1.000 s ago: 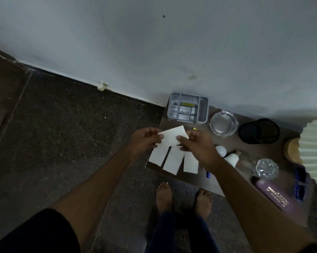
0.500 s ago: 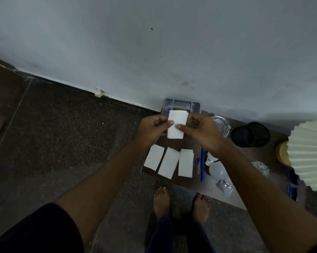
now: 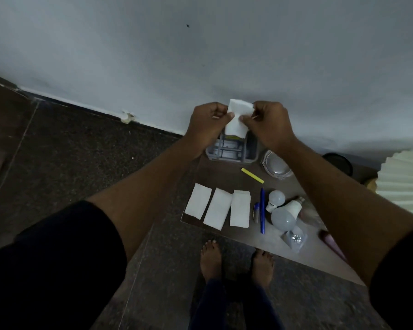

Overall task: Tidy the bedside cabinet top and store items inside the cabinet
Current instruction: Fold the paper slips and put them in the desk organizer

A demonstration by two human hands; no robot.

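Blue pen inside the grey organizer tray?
No, the blue pen lies on the cabinet top beside the small bulb, apart from the grey organizer tray.

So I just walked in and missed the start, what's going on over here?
A person stands at a bedside cabinet, pinching a small white paper between the left hand and the right hand, raised above a grey tray by the wall. Three more papers lie in a row on the cabinet top, beside a blue pen and two light bulbs.
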